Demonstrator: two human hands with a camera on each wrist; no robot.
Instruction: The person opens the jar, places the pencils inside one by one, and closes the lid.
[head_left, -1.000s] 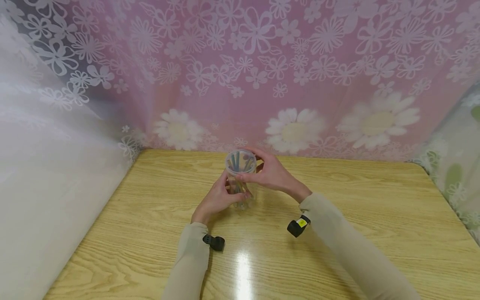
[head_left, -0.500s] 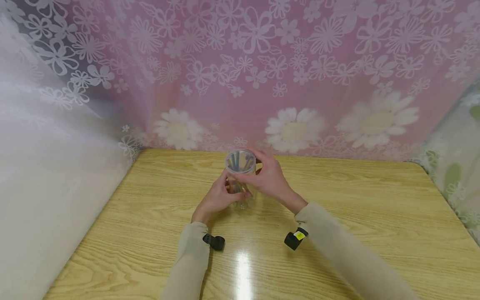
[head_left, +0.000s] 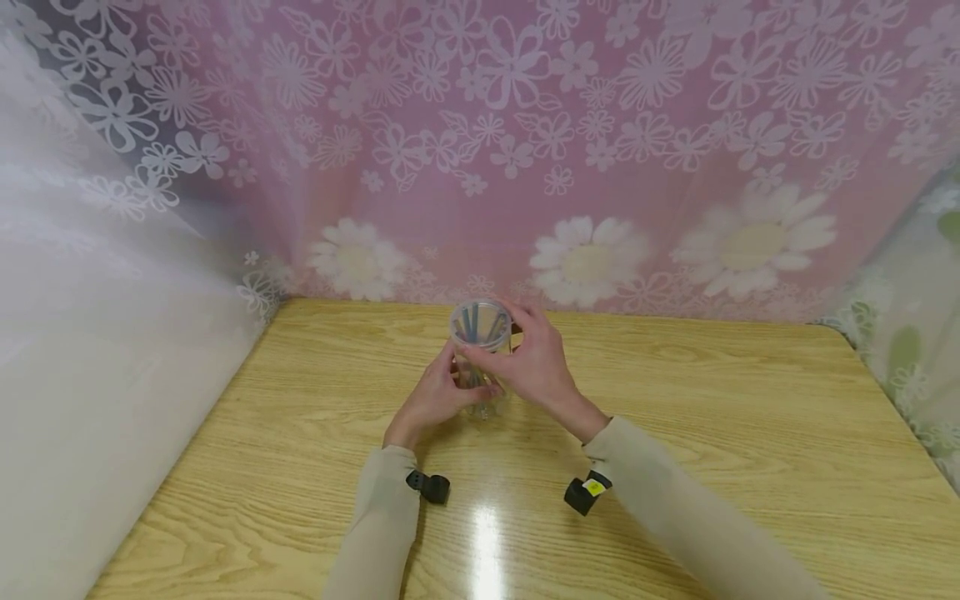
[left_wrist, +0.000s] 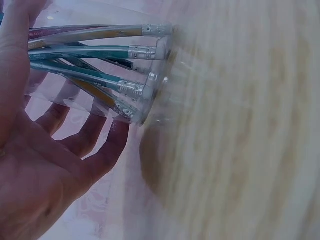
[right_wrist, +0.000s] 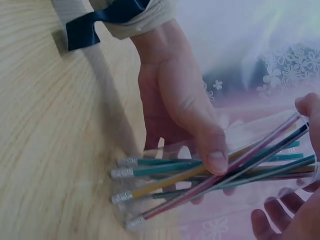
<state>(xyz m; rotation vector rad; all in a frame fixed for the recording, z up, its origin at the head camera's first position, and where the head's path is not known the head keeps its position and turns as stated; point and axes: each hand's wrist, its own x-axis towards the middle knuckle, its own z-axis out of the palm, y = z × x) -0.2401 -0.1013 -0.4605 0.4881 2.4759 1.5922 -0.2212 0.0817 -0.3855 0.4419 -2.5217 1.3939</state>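
Note:
A clear plastic jar (head_left: 483,408) stands upright near the back middle of the table. Inside it are several pencils (right_wrist: 185,175) in green, yellow, red and dark colours, their metal-and-eraser ends down at the jar's base. My left hand (head_left: 431,396) holds the jar's body from the left, its thumb across the near side and its fingers curled behind. Up at the round clear lid (head_left: 481,343), my right hand (head_left: 540,358) grips the edge, thumb at the front and fingers on the far right side. In the left wrist view the pencil erasers (left_wrist: 147,91) show through the jar wall.
The wooden table (head_left: 300,517) carries a bright light reflection in front. A pink flowered curtain (head_left: 480,167) hangs close behind its back edge. White sheeting (head_left: 112,375) runs along the left side. Black wrist devices (head_left: 581,495) hang from both sleeves.
My right wrist has swung toward me and slightly left, and its thumb has slid leftward along the lid's front edge. The left hand and the jar have stayed in place.

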